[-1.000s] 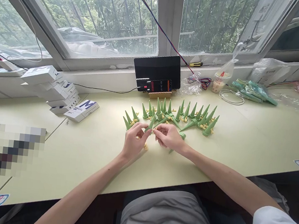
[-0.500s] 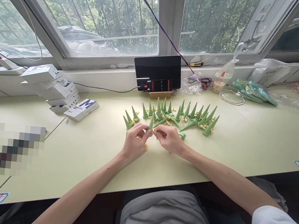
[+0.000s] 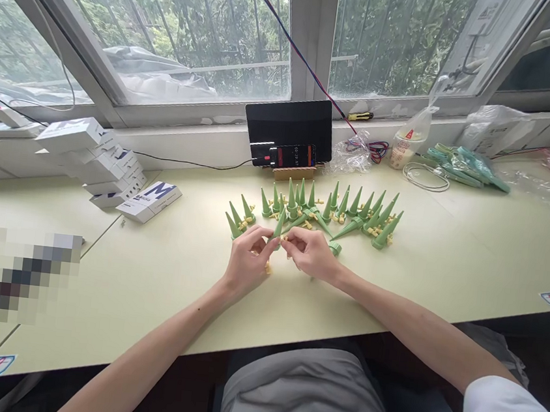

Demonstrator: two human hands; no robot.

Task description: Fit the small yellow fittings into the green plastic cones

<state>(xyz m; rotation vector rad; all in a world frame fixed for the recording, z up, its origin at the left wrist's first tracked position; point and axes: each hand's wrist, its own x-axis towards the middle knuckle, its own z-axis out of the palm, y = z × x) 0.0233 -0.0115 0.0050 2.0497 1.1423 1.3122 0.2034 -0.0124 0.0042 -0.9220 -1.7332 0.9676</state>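
Both hands meet over the pale green table. My left hand pinches a green cone-shaped spike that points up and away. My right hand has its fingers closed on a small yellow piece at the spike's base. Just behind the hands lies a row of several more green spikes with small yellow fittings, some upright and some lying down. Another yellow piece rests on the table under my left hand.
A dark tablet and a phone stand on a wooden holder by the window. White boxes are piled at the left. A bagged cup, a white cable and teal packets lie at the right.
The hands and the held spike stay almost in place; the fingers shift only slightly around the yellow piece.
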